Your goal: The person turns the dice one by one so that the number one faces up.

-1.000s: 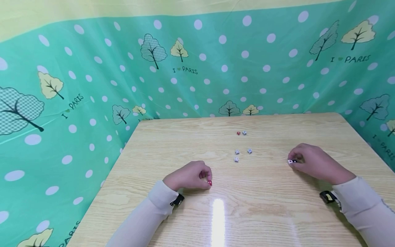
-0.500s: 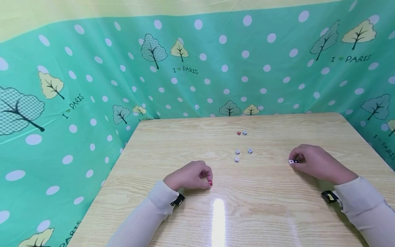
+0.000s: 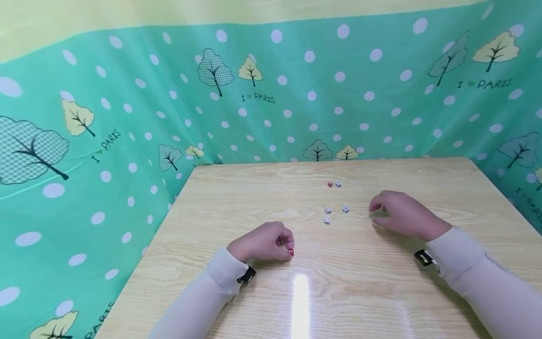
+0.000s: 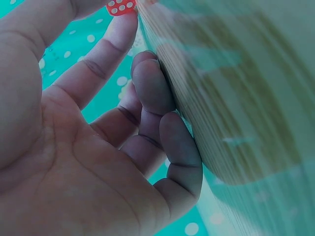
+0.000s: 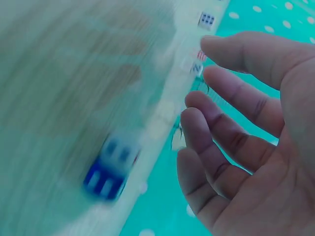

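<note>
I see from my remote seat the left hand (image 3: 261, 242) pinching a small red cube die with white pips (image 4: 121, 7) between thumb and forefinger, down at the pale wood-grain tabletop (image 3: 360, 292). The right hand (image 3: 400, 214) is released, fingers loosely bent, near a blurred white cube die (image 5: 121, 146) and blue cube die (image 5: 104, 179), apparently touching. I make out three white dice with dark pips (image 3: 327, 221) between the hands.

Red die (image 4: 121, 7), white pips — pinched by left hand (image 3: 262, 241). White die (image 5: 122, 147) and blue die (image 5: 104, 183), both blurred, side by side on table (image 3: 360, 287), clear of right hand (image 3: 398, 215). Three white dice (image 3: 328, 210) — dark pips — loosely grouped between the hands.
</note>
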### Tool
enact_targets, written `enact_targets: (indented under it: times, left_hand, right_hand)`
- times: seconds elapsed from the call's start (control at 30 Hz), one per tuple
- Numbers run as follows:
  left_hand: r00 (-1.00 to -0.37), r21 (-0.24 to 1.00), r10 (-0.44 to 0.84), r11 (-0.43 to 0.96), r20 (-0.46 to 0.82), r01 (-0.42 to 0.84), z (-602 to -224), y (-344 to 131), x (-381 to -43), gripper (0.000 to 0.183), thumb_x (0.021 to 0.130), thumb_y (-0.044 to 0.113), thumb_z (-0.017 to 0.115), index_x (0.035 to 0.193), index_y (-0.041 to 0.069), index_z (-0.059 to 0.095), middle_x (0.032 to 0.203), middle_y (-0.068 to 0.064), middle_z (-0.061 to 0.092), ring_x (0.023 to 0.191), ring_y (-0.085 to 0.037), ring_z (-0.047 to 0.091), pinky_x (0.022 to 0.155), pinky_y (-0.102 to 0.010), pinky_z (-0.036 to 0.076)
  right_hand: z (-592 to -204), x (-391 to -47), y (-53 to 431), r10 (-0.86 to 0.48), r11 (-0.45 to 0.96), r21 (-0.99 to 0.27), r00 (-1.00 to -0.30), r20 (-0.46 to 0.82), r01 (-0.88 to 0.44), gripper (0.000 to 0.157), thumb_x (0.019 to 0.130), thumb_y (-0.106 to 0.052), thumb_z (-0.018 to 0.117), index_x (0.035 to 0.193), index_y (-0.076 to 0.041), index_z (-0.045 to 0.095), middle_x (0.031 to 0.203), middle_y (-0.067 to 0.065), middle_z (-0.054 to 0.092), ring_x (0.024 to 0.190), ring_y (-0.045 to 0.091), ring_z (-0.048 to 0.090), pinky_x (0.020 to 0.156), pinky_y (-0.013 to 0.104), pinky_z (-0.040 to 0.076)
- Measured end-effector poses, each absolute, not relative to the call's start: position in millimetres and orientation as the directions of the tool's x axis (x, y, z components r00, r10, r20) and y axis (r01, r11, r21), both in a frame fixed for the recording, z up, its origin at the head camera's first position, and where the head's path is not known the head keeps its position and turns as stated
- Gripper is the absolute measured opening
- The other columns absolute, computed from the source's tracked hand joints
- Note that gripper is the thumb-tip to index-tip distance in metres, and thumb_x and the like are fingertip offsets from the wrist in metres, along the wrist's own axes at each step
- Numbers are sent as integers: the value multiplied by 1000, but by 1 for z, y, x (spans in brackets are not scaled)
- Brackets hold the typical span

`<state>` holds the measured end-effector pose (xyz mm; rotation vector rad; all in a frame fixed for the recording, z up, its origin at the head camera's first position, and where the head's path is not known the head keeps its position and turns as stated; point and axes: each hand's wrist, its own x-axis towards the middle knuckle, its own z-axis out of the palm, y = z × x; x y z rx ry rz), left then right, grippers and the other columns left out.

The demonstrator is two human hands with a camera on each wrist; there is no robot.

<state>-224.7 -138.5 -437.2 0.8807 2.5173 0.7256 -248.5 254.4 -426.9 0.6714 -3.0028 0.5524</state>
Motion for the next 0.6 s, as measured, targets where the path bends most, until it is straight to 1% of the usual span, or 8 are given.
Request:
enact_targets:
  times: [0.13, 0.2, 0.3, 0.4, 0.6]
  left_hand:
    - [-733, 577, 656, 673, -179, 462, -438, -137, -225, 15, 83, 18, 81, 81, 27, 70, 91, -4, 62, 82, -11, 51, 73, -24, 43]
    - [-732, 575, 657, 674, -179, 464, -439, -137, -226, 15, 82, 17, 81, 81, 27, 69, 91, -4, 61, 82, -11, 50, 72, -24, 43]
    - [-731, 569, 660, 674, -176, 472, -440, -137, -226, 14, 82, 18, 81, 81, 27, 70, 90, -3, 61, 82, -11, 50, 72, -24, 43]
    - [-727, 570, 664, 670, -173, 476, -440, -137, -227, 13, 82, 19, 81, 81, 27, 70, 90, -3, 61, 82, -10, 50, 72, -23, 44]
    - [-732, 573, 657, 675, -179, 465, -440, -138, -227, 14, 82, 21, 82, 81, 28, 70, 90, -1, 61, 81, -9, 51, 72, -23, 45]
  right_hand:
    - [-429, -263, 234, -394, 849, -349, -915, 82, -397, 12, 89, -21, 77, 97, -12, 76, 88, -2, 72, 80, 14, 64, 75, 39, 55]
    - [-430, -269, 225, -381, 855, -354, -922, 65, -378, 12, 90, -25, 76, 93, -13, 75, 82, -4, 70, 72, 12, 59, 69, 36, 52]
    - [-431, -275, 215, -364, 869, -355, -931, 16, -345, 17, 92, -32, 75, 86, -16, 73, 74, -5, 65, 64, 13, 52, 60, 32, 44]
    - [-432, -280, 207, -342, 883, -349, -939, -20, -314, 24, 93, -37, 74, 79, -18, 71, 67, -4, 61, 59, 14, 49, 55, 31, 39]
    - [-434, -286, 194, -319, 899, -327, -947, -30, -293, 33, 92, -39, 74, 68, -19, 64, 60, -3, 54, 56, 15, 48, 53, 31, 37]
